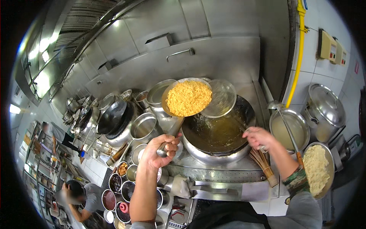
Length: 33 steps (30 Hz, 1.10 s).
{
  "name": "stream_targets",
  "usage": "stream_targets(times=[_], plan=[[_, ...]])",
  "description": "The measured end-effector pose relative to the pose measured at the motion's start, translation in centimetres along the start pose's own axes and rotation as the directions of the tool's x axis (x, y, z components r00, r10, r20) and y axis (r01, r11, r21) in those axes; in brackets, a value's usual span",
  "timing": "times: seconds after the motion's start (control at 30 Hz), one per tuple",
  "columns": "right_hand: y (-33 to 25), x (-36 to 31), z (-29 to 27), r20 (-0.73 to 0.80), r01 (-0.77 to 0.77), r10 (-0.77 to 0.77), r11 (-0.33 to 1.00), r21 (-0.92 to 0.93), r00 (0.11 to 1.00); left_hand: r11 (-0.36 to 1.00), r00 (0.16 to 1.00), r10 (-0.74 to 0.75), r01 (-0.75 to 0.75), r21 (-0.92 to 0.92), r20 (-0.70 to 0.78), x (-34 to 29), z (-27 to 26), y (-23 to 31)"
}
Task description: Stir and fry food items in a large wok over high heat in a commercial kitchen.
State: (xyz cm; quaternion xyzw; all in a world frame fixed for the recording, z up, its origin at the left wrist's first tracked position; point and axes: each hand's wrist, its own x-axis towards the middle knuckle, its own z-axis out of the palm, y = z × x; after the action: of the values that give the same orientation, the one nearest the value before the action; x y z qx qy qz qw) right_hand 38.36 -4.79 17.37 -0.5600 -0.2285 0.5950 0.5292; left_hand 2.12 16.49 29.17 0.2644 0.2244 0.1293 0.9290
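My left hand (163,150) is closed round the metal handle of a round strainer (166,100). Golden fried crumbs (188,98) are heaped in it, raised above the left rim of a large wok (194,133). In my right hand (261,138) is the handle of a fine-mesh skimmer (221,98), gripped in closed fingers. Its round mesh head, slightly blurred, hangs over the wok's far side, right beside the strainer; whether they touch I cannot tell. Yellowish oil (221,131) with a few bits lies in the wok.
A ladle (288,131) rests across a pot of cloudy liquid (280,126) on the right, near a bowl of pale crumbs (317,171). A bamboo brush (265,166) lies by the wok. Sauce containers (109,199) crowd the lower left. Two people (91,196) are farther left.
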Motion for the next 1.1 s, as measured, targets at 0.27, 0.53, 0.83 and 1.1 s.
stream_targets(times=[0.27, 0.53, 0.83, 1.1], plan=[[-7.6, -5.6, -7.4, -0.348, -0.153, -0.367, 0.467, -0.871, 0.863, 0.997, 0.997, 0.071, -0.070, 0.031, -0.031, -1.5, -1.4, 0.0], [-3.6, -7.0, -7.3, -0.381, -0.372, 0.134, 0.648, -0.665, 0.915, 0.996, 0.992, 0.080, -0.077, 0.037, -0.093, -2.6, -2.5, 0.0], [3.9, -5.8, 1.7, -0.064, -0.376, 0.374, 0.882, -0.285, 0.925, 0.995, 0.993, 0.085, -0.081, 0.057, -0.078, -3.9, -2.6, -0.7], [5.2, -1.8, 6.3, 0.008, -0.219, 0.223, 0.962, -0.161, 0.975, 0.994, 0.994, 0.070, -0.062, 0.094, -0.083, -3.4, -1.5, -1.0]])
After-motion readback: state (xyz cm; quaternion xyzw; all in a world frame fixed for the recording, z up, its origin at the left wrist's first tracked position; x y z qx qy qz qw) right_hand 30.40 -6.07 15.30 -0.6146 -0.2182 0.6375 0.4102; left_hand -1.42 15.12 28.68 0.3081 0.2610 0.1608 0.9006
